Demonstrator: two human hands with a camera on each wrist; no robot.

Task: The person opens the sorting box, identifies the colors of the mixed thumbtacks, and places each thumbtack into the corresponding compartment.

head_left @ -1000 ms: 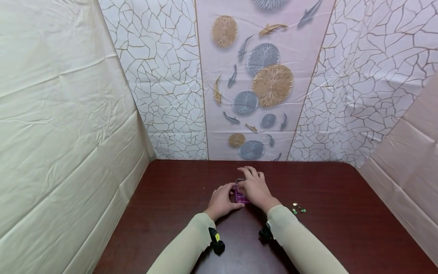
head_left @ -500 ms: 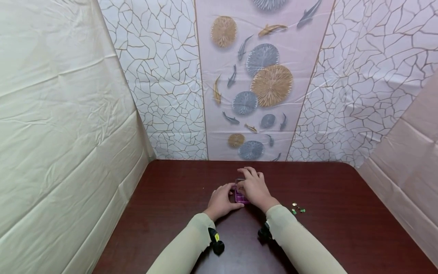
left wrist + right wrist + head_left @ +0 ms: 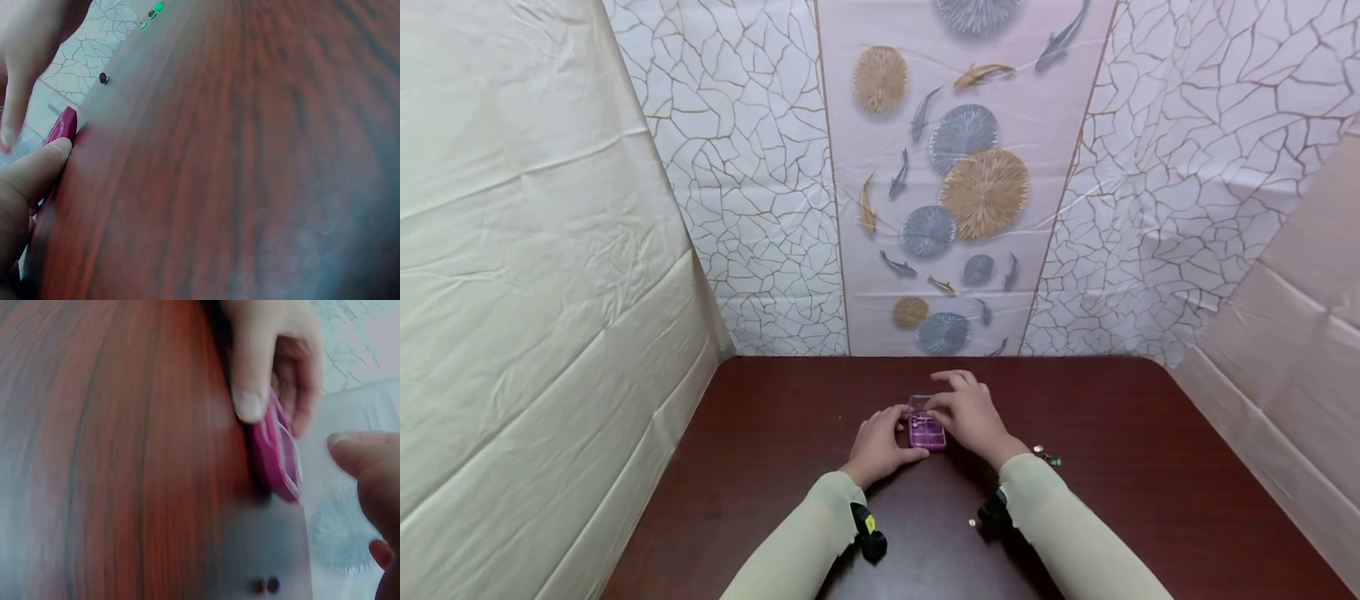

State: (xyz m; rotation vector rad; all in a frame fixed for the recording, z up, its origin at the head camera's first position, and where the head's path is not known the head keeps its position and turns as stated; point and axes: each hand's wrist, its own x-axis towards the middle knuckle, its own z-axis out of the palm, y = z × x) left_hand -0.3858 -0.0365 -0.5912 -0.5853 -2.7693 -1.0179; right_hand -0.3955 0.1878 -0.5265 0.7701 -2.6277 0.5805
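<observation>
A small purple compartment box (image 3: 927,433) lies on the table, its clear lid (image 3: 921,402) raised at the far side. My left hand (image 3: 877,446) grips the box from the left, thumb at the near edge and fingers farther back. In the right wrist view, that thumb presses the side of the box (image 3: 270,453). My right hand (image 3: 973,417) hovers over the box's far right part, thumb and index finger close to the lid, other fingers extended. Nothing shows in its fingers. A single thumbtack (image 3: 104,78) lies near the box in the left wrist view.
Several green and gold thumbtacks (image 3: 1051,458) lie beside the right sleeve, which partly hides them. One gold thumbtack (image 3: 972,522) lies near the right wrist camera (image 3: 995,514). Patterned cloth (image 3: 775,208) hangs behind the dark red table (image 3: 760,467).
My right hand has drawn back to the right from over the box, uncovering more compartments. The left hand keeps its grip. A gold thumbtack now shows by the right wrist. The head view has shifted slightly.
</observation>
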